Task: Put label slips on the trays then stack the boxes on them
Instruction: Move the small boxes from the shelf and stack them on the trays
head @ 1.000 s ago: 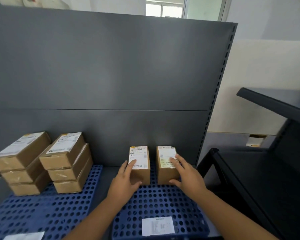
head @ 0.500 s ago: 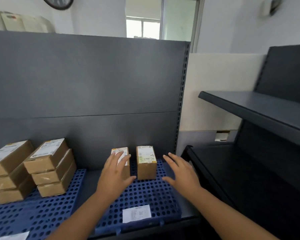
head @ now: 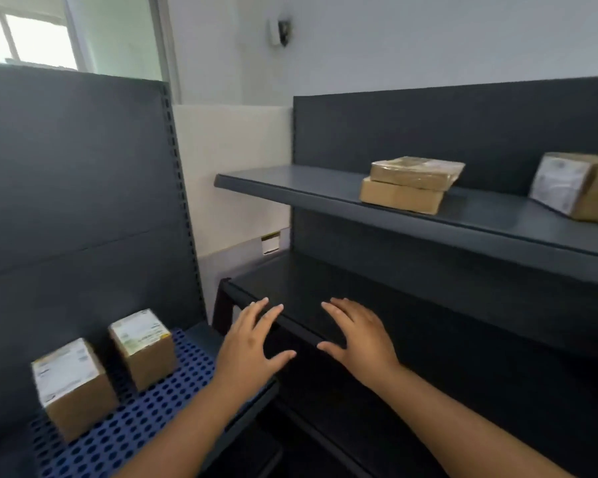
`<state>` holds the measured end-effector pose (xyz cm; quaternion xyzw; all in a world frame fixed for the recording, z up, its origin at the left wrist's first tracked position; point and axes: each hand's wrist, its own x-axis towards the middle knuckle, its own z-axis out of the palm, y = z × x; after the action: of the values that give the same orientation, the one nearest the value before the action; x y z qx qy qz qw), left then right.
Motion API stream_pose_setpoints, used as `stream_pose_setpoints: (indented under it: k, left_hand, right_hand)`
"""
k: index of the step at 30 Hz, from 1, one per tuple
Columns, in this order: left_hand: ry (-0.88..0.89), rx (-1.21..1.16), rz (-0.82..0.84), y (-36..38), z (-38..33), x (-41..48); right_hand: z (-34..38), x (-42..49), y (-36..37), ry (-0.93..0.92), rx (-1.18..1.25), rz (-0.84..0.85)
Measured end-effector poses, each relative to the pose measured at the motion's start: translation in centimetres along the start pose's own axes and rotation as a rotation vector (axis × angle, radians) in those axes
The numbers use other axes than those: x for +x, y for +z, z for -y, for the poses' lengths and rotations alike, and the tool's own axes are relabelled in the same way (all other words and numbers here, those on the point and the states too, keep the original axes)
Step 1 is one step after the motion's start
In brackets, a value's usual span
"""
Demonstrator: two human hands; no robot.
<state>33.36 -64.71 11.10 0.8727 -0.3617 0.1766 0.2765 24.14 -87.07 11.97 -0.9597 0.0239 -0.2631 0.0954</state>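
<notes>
Both hands empty, fingers spread wide, palms down. Left hand (head: pixel 252 343) over the near left corner of the dark lower shelf (head: pixel 325 288), just right of the blue perforated tray (head: pixel 159 408); right hand (head: pixel 359 334) beside it above the same shelf's front edge, the two hands apart. Whether either touches the shelf: cannot tell.

On the tray, well left of the left hand, two small cardboard boxes, each with a white label on top: nearer box (head: pixel 73 388) toward the tray's left edge, farther box (head: pixel 142 346) toward its back edge, a gap between them.

On the upper shelf (head: pixel 290 186), above and beyond the right hand, two flat boxes (head: pixel 408 186) stacked near the front edge, the top one wrapped in clear film. Labelled box (head: pixel 577 186) tilted at the shelf's right end, partly cut off by the frame.
</notes>
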Motion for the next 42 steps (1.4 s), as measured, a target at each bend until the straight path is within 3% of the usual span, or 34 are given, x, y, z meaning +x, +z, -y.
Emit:
stream_pose_setpoints:
  k: [9,19,26,34,38,42]
  left_hand:
    - [0.290,-0.233,0.157,8.4,-13.7,1.5]
    - [0.456,-0.432,0.301,16.1,-31.8,1.0]
    - [0.476,-0.512,0.368,21.4,-42.4,0.7]
    - [0.376,-0.474,0.529,27.3,-52.5,1.5]
    - [0.257,-0.481,0.565,29.6,-55.3,2.4]
    - [0.249,-0.468,0.524,30.9,-55.2,2.6]
  right_hand:
    - [-9.9,-14.8,-10.7,0.384,-0.236,-0.027]
    - [-19.6,-28.7,-22.9,0.705,-0.417,-0.085]
    - [-27.1,-35.6,-28.0,0.790,-0.470,-0.083]
    - [-34.8,-38.2,-30.5,0.851,-0.508,0.110]
    - [-36.6,-38.4,-30.3,0.797,-0.529,0.164]
    - [-37.9,-38.5,-29.8,0.726,-0.572,0.165]
